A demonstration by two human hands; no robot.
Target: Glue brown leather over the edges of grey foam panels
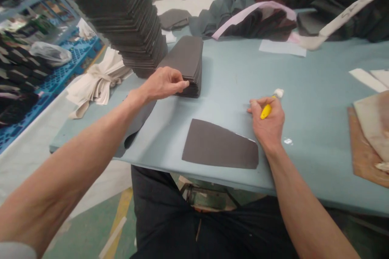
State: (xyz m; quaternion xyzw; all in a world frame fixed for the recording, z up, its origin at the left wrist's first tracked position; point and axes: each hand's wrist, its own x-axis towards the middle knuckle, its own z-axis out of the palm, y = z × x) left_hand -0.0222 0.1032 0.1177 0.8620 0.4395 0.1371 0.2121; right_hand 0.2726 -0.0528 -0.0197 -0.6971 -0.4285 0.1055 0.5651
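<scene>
My left hand (165, 83) is over the near corner of a short stack of dark panels (185, 54). Its thumb and forefinger are pinched together, and anything between them is hidden. My right hand (269, 123) grips a yellow-handled brush (266, 111), its whitish tip (278, 93) pointing away from me. A single dark panel (220, 145) lies flat near the table's front edge, between my hands and closer to the right one. A thin white streak runs along its upper right edge. Beneath my left forearm, a grey sheet (141, 123) has a curled dark edge.
A tall stack of dark panels (121, 20) rises behind the short one. Cream cloth strips (99, 77) lie at left. Dark fabric, a pink strip (252, 14) and white paper (282, 47) line the back. At right is a brown board (361, 149) with stained material on it.
</scene>
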